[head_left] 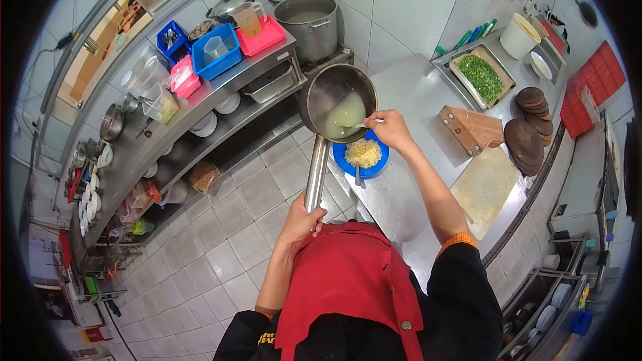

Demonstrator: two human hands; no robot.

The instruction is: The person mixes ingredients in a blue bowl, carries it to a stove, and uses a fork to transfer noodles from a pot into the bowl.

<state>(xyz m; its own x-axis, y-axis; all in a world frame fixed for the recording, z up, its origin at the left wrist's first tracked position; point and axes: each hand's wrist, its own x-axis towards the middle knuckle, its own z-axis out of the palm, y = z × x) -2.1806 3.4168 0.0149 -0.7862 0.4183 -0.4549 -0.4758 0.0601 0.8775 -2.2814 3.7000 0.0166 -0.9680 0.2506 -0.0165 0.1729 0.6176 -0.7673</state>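
My left hand (302,220) is wrapped round the long metal handle of a deep saucepan (319,97). The pan is tilted and holds a pale, yellowish-green liquid (348,112) pooled at its lower right side. In my right hand (389,127) is the handle of a spoon (362,125), whose far end dips into the liquid. Just below the pan's rim, on the steel counter, stands a blue bowl (379,162) with a heap of pale yellow, finely chopped food (363,153). A spoon handle (358,177) sticks out of that bowl towards me.
A tray of chopped greens (479,75), a wooden block (463,132), a cutting board (487,190) and dark round boards (523,144) lie on the right counter (408,93). On the left, a curved shelf holds a blue basket (216,53). A large pot (307,23) stands behind the pan.
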